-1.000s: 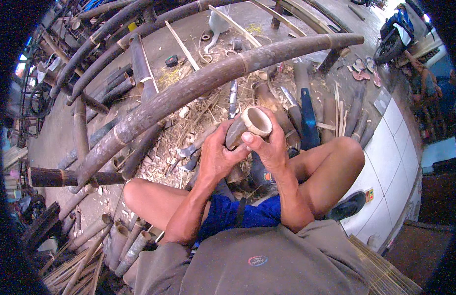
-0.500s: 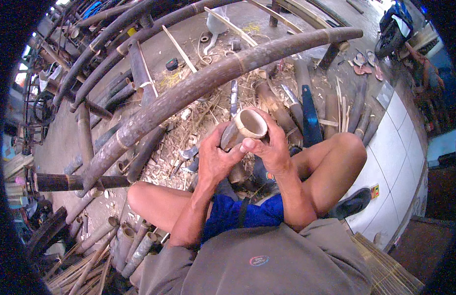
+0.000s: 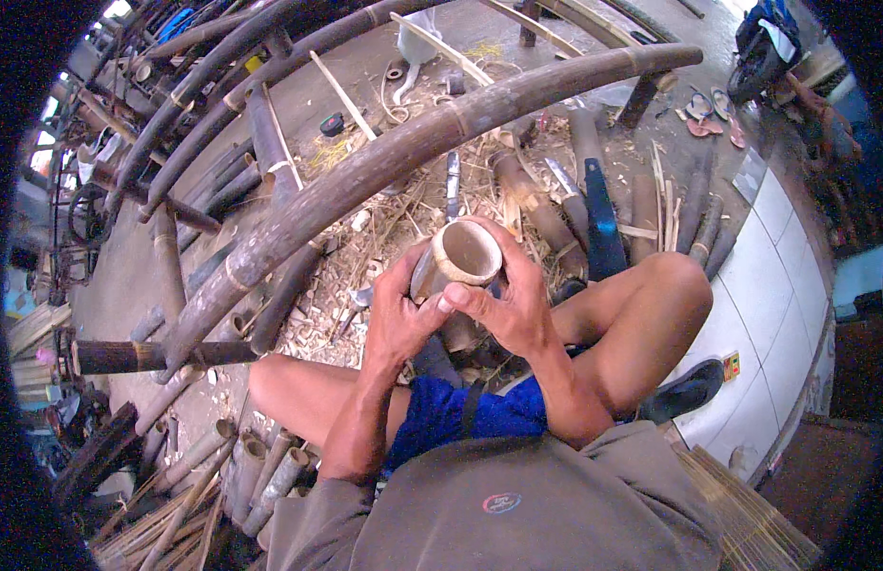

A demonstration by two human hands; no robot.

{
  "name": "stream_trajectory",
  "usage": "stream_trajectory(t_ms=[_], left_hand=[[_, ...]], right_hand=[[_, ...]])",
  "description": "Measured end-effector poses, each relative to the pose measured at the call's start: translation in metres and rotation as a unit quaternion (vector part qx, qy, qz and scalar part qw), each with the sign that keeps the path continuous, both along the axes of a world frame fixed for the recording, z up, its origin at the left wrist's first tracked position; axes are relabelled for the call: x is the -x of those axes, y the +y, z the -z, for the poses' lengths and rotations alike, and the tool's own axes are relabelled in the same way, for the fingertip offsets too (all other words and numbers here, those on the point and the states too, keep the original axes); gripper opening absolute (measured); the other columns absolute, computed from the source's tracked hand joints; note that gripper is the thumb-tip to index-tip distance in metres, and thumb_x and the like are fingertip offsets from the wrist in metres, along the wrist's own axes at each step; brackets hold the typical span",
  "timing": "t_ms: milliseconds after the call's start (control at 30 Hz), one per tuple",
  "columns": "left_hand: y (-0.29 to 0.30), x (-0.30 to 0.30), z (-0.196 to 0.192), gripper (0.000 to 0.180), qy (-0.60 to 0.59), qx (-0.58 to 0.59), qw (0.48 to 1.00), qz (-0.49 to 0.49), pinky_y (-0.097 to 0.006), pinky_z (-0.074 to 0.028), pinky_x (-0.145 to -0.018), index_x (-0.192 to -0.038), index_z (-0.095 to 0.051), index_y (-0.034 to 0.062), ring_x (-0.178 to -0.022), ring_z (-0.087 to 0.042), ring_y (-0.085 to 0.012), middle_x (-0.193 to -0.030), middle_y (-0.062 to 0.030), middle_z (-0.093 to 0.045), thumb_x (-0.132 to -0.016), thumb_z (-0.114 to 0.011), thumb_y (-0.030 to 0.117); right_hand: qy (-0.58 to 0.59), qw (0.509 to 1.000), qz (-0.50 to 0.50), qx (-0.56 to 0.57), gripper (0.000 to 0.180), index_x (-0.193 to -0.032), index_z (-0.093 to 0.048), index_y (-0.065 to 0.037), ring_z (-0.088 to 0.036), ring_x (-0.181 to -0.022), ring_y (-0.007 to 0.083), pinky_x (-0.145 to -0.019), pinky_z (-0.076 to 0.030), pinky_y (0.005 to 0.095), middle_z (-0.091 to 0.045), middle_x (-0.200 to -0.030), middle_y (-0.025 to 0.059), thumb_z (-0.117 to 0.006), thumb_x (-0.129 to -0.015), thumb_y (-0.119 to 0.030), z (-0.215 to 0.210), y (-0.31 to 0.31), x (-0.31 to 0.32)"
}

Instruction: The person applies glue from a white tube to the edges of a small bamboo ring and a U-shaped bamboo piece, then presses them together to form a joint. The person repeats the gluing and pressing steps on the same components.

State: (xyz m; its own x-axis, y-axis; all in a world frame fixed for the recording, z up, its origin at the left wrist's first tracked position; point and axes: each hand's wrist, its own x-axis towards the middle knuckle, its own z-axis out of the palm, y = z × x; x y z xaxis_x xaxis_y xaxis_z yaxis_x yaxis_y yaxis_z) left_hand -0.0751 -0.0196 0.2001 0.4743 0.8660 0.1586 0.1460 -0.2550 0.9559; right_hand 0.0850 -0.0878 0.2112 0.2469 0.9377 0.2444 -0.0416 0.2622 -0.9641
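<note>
A short hollow bamboo cup with a pale cut rim sits between both hands in front of my chest. My left hand wraps its dark outer wall from the left. My right hand cups it from the right, with the thumb pressed on the near rim. The open mouth faces up toward me. I sit with bare knees spread, blue shorts and a grey shirt below.
A long thick bamboo pole arcs across the ground just beyond my hands. Wood shavings, short bamboo pieces, a blue-handled tool and more poles lie around. White tiled floor and a dark sandal are on the right.
Both hands have turned the bamboo cup slightly so its open mouth faces more upward. The view has shifted a little; the hands stay in the same place.
</note>
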Motion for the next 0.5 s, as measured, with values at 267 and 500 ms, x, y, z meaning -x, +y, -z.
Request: stream_trajectory(t_ms=[267,500], left_hand=[[-0.003,0.02,-0.014,0.09,0.002,0.012,1.0,0.015,-0.041,-0.052,-0.098,-0.136,-0.059,-0.0007,-0.107,-0.07,-0.0256,-0.113,-0.0145,-0.073,-0.072,-0.085,0.058],[0.0,0.027,-0.035,0.094,0.04,0.072,0.994,0.064,-0.039,-0.048,-0.104,-0.14,-0.056,0.0008,-0.114,-0.065,-0.0222,-0.125,-0.0114,-0.069,-0.065,-0.093,0.044]], right_hand=[[-0.019,0.999,-0.045,-0.023,0.087,-0.143,-0.051,0.002,-0.058,-0.129,0.0288,-0.11,-0.045,0.0408,-0.06,-0.136,0.0202,-0.089,-0.08,-0.043,-0.007,0.002,0.005],[-0.118,0.988,-0.074,-0.063,0.087,-0.147,-0.048,0.003,-0.056,-0.128,0.0254,-0.111,-0.043,0.039,-0.059,-0.138,0.0168,-0.087,-0.082,-0.042,-0.012,0.0,-0.009]])
